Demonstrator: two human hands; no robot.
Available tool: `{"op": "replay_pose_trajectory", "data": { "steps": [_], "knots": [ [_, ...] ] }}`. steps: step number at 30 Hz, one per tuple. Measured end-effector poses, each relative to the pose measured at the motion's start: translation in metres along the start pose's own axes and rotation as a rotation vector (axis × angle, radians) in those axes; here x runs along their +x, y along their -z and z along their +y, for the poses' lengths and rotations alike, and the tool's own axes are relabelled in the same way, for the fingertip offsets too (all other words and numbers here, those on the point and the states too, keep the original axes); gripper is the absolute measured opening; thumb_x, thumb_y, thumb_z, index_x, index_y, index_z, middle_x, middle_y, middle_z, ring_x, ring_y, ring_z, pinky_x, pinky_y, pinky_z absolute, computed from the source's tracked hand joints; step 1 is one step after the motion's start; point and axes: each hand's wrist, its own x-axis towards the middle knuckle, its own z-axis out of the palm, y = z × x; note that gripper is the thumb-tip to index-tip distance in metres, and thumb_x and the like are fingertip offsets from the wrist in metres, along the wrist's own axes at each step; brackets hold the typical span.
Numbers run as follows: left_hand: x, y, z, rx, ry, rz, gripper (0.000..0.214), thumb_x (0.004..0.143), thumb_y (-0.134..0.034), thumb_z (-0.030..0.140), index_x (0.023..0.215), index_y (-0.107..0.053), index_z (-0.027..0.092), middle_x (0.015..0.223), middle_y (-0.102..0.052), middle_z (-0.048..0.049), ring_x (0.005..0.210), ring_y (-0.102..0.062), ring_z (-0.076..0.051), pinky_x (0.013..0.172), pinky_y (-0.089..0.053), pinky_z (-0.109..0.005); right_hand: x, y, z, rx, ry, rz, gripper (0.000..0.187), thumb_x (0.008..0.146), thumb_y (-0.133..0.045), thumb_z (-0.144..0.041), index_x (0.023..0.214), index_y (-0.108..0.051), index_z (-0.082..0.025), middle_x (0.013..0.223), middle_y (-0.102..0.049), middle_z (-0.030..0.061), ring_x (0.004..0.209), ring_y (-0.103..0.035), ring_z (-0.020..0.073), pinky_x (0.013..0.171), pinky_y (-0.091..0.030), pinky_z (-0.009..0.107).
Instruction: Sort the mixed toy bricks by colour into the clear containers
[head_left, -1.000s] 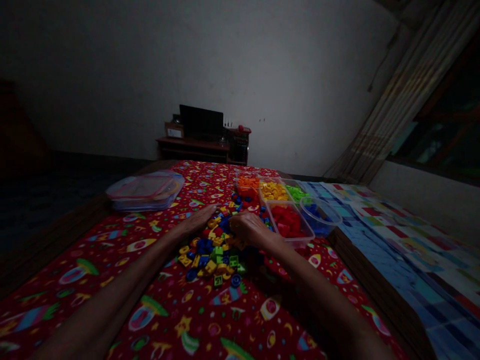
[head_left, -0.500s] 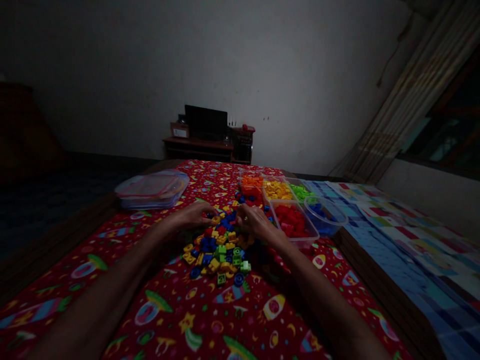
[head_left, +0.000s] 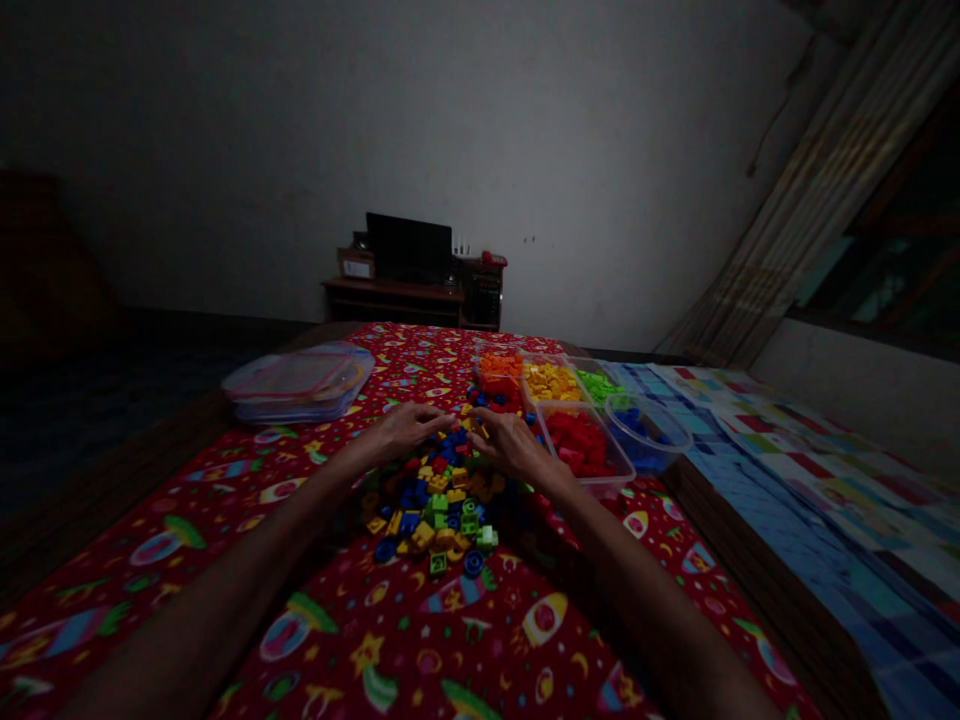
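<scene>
A heap of small toy building bricks (head_left: 439, 510) in blue, yellow, green and red lies on the red patterned cloth. Over the far left part of the heap is my left hand (head_left: 411, 428), fingers stretched to the right, with nothing visible in them. My right hand (head_left: 506, 440) faces it from the other side, thumb and fingers bent but apart. Yellow shows in that gap; whether it is a held brick or the pile behind is unclear. The fingertips of both hands are close together. Just right of my right hand stands a clear box of red bricks (head_left: 576, 442).
Beyond the red box are containers of orange bricks (head_left: 500, 370), yellow bricks (head_left: 551, 382) and green bricks (head_left: 598, 387). A round tub (head_left: 654, 458) holds blue bricks. Stacked clear lids (head_left: 296, 385) lie at left. A bed (head_left: 810, 480) adjoins the right side.
My left hand has moved right, its fingers now straighter and closer to my right hand. My right hand stays near the same spot, its fingers reaching slightly farther left.
</scene>
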Motion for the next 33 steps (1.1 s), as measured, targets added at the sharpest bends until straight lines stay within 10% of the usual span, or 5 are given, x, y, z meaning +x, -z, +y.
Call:
{"op": "replay_pose_trajectory", "data": {
  "steps": [6,16,23,33],
  "knots": [
    [0.005,-0.004,-0.021,0.247,-0.143,0.030,0.030,0.069,-0.060,0.029,0.095,-0.074,0.021,0.103,-0.072,-0.0074,0.099,-0.062,-0.024,0.090,-0.045,-0.033,0.002,0.023,0.029,-0.092,-0.086,0.086,0.028,0.087,-0.055,-0.025,0.112,-0.062,-0.015,0.074,-0.064,0.0030,0.065,-0.055,0.0123,0.065,-0.040,0.023],
    [0.004,-0.003,-0.018,0.089,0.024,0.097,0.030,0.065,-0.065,0.042,0.086,-0.074,0.023,0.100,-0.074,-0.0051,0.096,-0.064,-0.028,0.087,-0.049,-0.035,0.038,0.084,0.101,-0.355,-0.450,0.229,0.039,0.086,-0.056,-0.025,0.121,-0.060,-0.008,0.112,-0.066,0.0182,0.103,-0.061,0.0241,0.090,-0.044,0.035],
    [-0.003,0.002,0.003,-0.306,0.136,0.150,0.067,0.056,-0.067,0.068,0.097,-0.070,0.015,0.105,-0.071,-0.0094,0.098,-0.064,-0.030,0.083,-0.051,-0.038,0.022,0.056,0.058,-0.053,-0.283,0.231,0.028,0.090,-0.048,-0.023,0.107,-0.069,-0.014,0.089,-0.072,0.0090,0.083,-0.067,0.0163,0.076,-0.048,0.027],
    [-0.005,-0.004,0.021,-0.493,0.112,0.075,0.057,0.064,-0.065,0.064,0.094,-0.066,0.016,0.095,-0.073,-0.0067,0.092,-0.066,-0.026,0.082,-0.052,-0.035,0.018,0.021,-0.017,-0.060,-0.071,-0.031,0.020,0.089,-0.054,-0.024,0.098,-0.070,-0.016,0.075,-0.068,0.0058,0.064,-0.058,0.0127,0.058,-0.034,0.022]
  ]
}}
